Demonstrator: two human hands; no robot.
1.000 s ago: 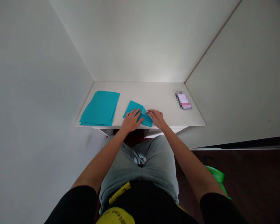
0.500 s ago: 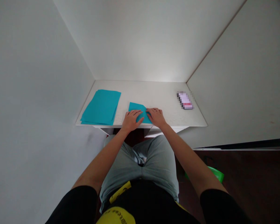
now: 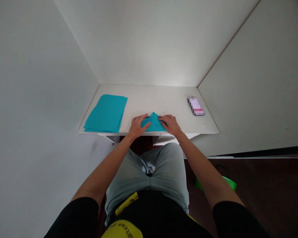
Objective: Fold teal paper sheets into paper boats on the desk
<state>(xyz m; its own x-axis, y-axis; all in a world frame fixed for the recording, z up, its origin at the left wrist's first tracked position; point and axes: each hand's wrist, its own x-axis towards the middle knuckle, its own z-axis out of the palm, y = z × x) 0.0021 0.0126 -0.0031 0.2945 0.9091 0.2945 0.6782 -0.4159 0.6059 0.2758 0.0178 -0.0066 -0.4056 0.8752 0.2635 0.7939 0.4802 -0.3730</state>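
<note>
A folded sheet of turquoise paper [image 3: 154,123] lies at the front edge of the white desk, its upper part coming to a point at the middle. My left hand [image 3: 138,126] rests on the paper's left side, thumb and forefinger spread apart and covering that corner. On the right side, my right hand [image 3: 171,124] lies with fingers stretched over the paper's sloping edge, thumb lower down. Both hands are open and touch the paper; what is under the fingers is hidden.
A stack of turquoise sheets [image 3: 106,113] lies on the left of the white desk [image 3: 144,96]. A phone [image 3: 196,106], blurred by pixels, lies at the right. Walls close in the desk at the back and sides. Something green [image 3: 229,183] is on the dark floor at lower right.
The paper's left upper corner has been folded inward, so its top now forms a peak. Both hands and the paper have shifted slightly, my right hand to the right.
</note>
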